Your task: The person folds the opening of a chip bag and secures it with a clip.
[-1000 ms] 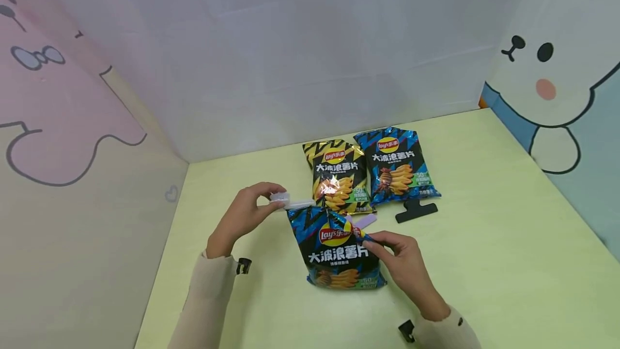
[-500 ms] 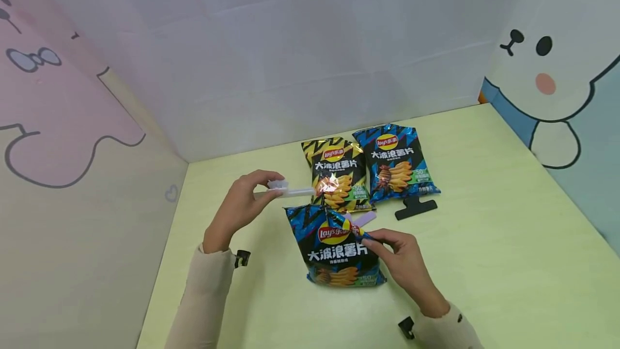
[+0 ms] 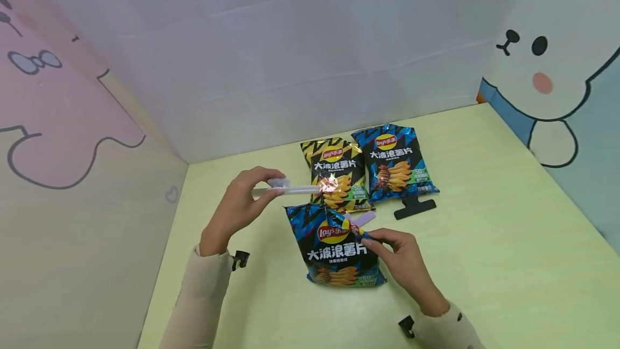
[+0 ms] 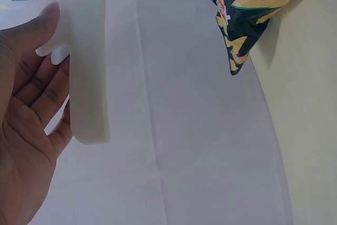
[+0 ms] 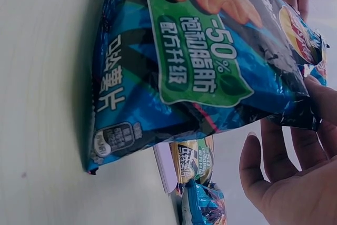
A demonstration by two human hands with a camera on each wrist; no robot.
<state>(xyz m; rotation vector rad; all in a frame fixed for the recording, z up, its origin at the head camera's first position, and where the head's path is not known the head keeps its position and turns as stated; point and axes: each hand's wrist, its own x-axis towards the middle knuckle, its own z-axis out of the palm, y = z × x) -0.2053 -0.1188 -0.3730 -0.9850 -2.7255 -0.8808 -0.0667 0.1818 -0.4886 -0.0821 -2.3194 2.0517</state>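
One blue-and-black foil chip bag (image 3: 341, 271) stands on the pale yellow-green table (image 3: 484, 230), the folded-over end of its top pinched in my right hand (image 3: 407, 263). My left hand (image 3: 242, 198) grips a white plastic bar-shaped clip (image 3: 301, 190), apart from the bag. I judge the folding partly done, since the other top corner sticks up, and the fold is as yet unclipped.

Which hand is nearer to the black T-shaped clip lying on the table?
Right. The right hand is on the person's side of the black clip; the left hand is farther off, to its left.
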